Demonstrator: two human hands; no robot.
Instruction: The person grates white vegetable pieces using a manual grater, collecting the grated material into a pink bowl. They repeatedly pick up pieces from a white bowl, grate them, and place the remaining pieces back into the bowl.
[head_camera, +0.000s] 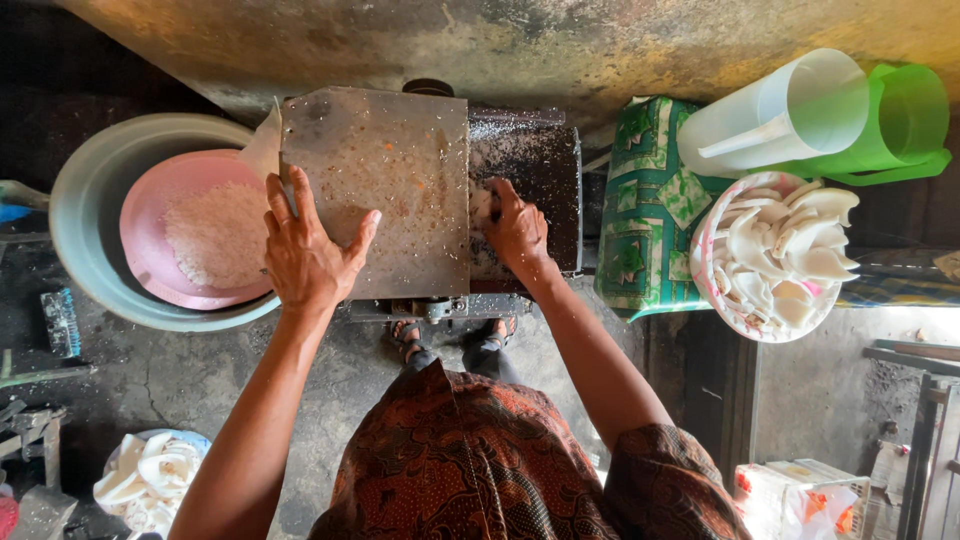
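My left hand (305, 250) lies flat, fingers spread, on the speckled metal cover (400, 170) of a grating machine. My right hand (515, 230) is curled around a white coconut piece (484, 207) and presses it into the machine's dark opening (530, 165) on the right side. White gratings lie in a pink basin (150, 255) to the left of the machine, under its outlet.
The pink basin sits inside a larger grey tub (85, 190). At the right, a basket of white coconut pieces (775, 255) rests on a green patterned cloth (640, 200), with a white jug (775, 115) and green jug (905, 120) behind. More coconut pieces sit in a bowl (150, 480) on the floor.
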